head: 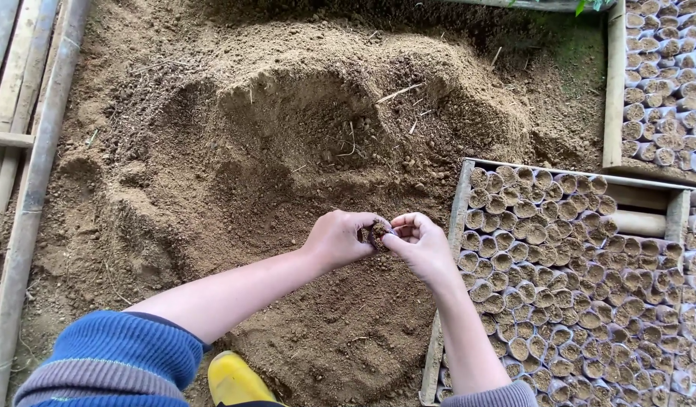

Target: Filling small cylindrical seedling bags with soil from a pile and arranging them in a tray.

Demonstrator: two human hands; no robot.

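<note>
My left hand (337, 237) and my right hand (420, 245) meet over a heap of brown soil (288, 151). Between their fingertips sits a small soil-filled pot (378, 232), gripped by both hands. The left forearm wears a blue and grey striped sleeve (114, 362) pushed up. The right wrist lies along the edge of a wooden-framed tray (459, 203) packed with several small soil-filled pots (559, 279).
A second framed bed of small filled pots (665, 83) stands at the top right. Bamboo poles (27, 188) border the soil on the left. A yellow boot toe (231, 380) shows at the bottom, on the soil.
</note>
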